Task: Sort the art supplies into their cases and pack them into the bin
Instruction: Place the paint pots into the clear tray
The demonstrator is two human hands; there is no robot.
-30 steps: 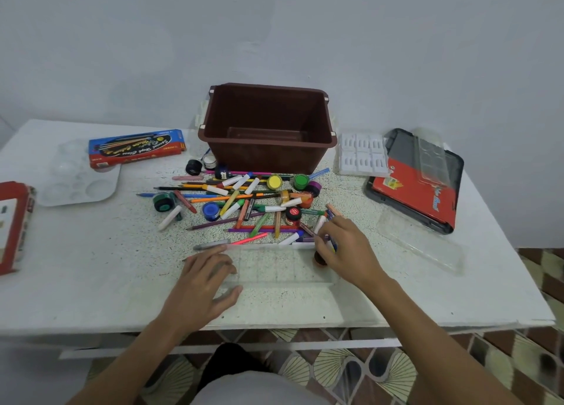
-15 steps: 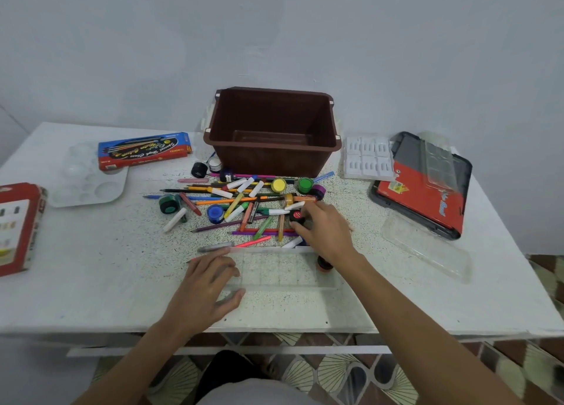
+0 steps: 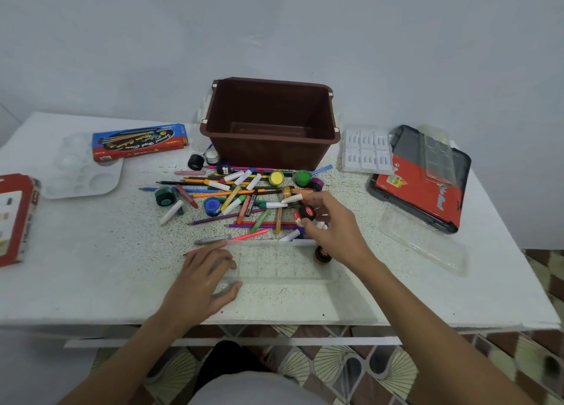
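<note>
My left hand (image 3: 200,282) lies flat, fingers spread, on the left end of the clear tray (image 3: 274,265). Past the tray is a heap of pens and paint pots (image 3: 238,197), in front of the brown bin (image 3: 268,151). My right hand (image 3: 338,230) pinches a red paint pot (image 3: 306,213) in thumb and fingertips at the heap's right edge.

White speckled table (image 3: 91,282) against pale wall (image 3: 274,23), patterned floor tiles (image 3: 351,368) below.
</note>
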